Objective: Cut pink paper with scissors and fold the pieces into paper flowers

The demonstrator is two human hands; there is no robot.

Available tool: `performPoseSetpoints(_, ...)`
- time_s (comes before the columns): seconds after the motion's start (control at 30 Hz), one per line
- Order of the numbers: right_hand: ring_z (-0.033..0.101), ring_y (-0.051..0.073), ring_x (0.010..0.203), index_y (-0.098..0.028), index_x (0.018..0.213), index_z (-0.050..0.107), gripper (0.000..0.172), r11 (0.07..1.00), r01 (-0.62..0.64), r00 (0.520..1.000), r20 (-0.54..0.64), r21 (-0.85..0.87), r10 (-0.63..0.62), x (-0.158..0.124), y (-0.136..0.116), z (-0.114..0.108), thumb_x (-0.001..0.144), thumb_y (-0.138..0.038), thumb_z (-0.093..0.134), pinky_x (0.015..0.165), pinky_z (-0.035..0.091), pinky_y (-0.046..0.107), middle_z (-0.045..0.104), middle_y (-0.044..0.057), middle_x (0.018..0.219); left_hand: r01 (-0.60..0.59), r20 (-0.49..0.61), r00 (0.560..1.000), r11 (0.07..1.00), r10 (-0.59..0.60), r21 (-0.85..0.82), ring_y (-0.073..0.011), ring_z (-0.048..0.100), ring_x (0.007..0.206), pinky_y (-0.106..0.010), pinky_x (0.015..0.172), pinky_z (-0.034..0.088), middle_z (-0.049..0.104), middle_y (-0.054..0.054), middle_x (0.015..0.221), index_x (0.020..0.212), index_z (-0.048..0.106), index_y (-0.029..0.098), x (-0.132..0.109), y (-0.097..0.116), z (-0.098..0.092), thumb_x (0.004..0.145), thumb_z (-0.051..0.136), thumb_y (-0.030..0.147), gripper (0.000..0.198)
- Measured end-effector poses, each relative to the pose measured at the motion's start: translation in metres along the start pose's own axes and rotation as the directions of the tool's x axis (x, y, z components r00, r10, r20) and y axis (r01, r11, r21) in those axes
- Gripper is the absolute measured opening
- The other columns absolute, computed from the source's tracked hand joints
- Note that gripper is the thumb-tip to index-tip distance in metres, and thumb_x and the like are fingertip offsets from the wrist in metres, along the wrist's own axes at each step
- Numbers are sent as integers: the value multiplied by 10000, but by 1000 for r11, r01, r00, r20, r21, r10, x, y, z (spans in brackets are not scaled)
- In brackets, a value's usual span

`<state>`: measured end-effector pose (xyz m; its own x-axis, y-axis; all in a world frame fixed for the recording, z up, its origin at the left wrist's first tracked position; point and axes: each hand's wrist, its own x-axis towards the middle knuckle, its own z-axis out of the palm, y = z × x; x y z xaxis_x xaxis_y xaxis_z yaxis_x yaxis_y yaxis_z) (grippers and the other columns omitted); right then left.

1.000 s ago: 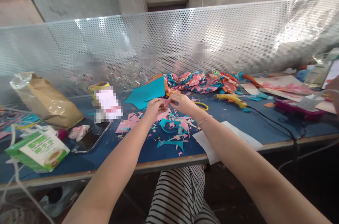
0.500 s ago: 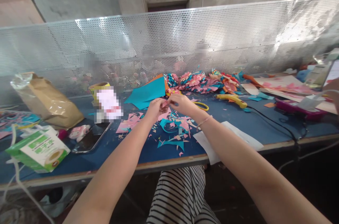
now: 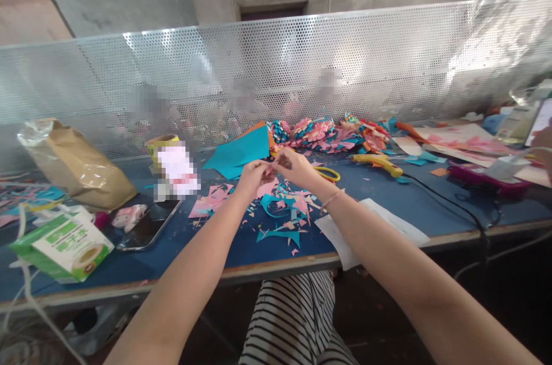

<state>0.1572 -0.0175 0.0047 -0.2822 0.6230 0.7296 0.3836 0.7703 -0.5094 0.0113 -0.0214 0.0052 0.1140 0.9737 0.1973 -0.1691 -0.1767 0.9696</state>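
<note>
My left hand (image 3: 256,174) and my right hand (image 3: 294,167) meet above the middle of the table, fingers pinched together. Between their fingertips is a small pink paper piece (image 3: 270,169), mostly hidden by the fingers. Pink paper scraps (image 3: 212,199) and curved blue paper offcuts (image 3: 280,236) lie under and in front of the hands. Just behind my left hand rest blue paper sheets (image 3: 239,151). The yellow scissors handle (image 3: 328,173) shows beside my right wrist. Folded paper flowers (image 3: 313,132) in pink, blue and orange are heaped beyond my right hand.
A yellow glue gun (image 3: 379,164) with a black cord lies to the right, near a purple device (image 3: 487,178). White paper (image 3: 388,221) overhangs the front edge. At left stand a brown bag (image 3: 81,164), a green-white box (image 3: 64,244) and a phone (image 3: 149,227). A perforated metal screen (image 3: 388,60) closes the back.
My right hand has risen slightly, its fingertips still against those of my left hand. The pink paper piece stays between them, and the things on the table have not moved.
</note>
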Motion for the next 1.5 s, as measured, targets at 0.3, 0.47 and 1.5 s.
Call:
performPoseSetpoints(0.3,508,90,495,-146,696,567,295,921,-323,935,226,218,275,2,4,5,798,-403,464,481,422,214,561,1,562,-52,20,998,999,52,10,-104,543,533,-252,571,459,505,32,514,614,530,153,-2,2,1,568,659,289,193)
performPoseSetpoints(0.47,502,92,496,-141,724,572,269,954,-249,956,202,165,214,1,5,6,804,-364,446,483,407,212,546,-8,543,-57,21,998,998,58,-6,-94,521,510,-232,537,448,475,37,502,599,522,154,-3,4,2,573,649,268,173)
performPoseSetpoints(1.5,405,83,512,-174,582,462,105,968,-249,965,86,-13,249,3,2,1,679,-208,441,506,312,214,436,-43,527,93,69,992,981,-106,171,-106,510,430,-238,492,408,596,-18,497,558,537,160,-3,0,3,553,605,257,119)
